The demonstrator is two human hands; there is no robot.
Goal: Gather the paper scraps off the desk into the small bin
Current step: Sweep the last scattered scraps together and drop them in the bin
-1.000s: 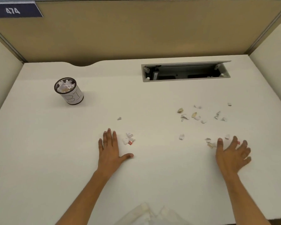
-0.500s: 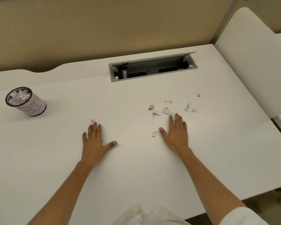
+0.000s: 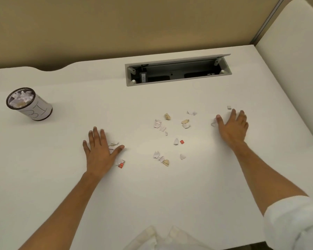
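Flat hands bracketed the paper scraps (image 3: pixel 172 138).
Left hand (image 3: pixel 98 151) and right hand (image 3: pixel 233 126) lay open, gripping nothing; small bin (image 3: pixel 28 104) sat at ten o'clock.

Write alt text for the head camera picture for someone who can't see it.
Two open hands, left hand and right hand, lie flat on a white desk either side of scattered paper scraps. A small bin holding scraps stands far left.

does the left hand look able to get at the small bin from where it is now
Probably yes. The left hand lies flat on the desk, and the small bin stands upright farther back and to its left. Only bare desk lies between them, so nothing blocks the way.
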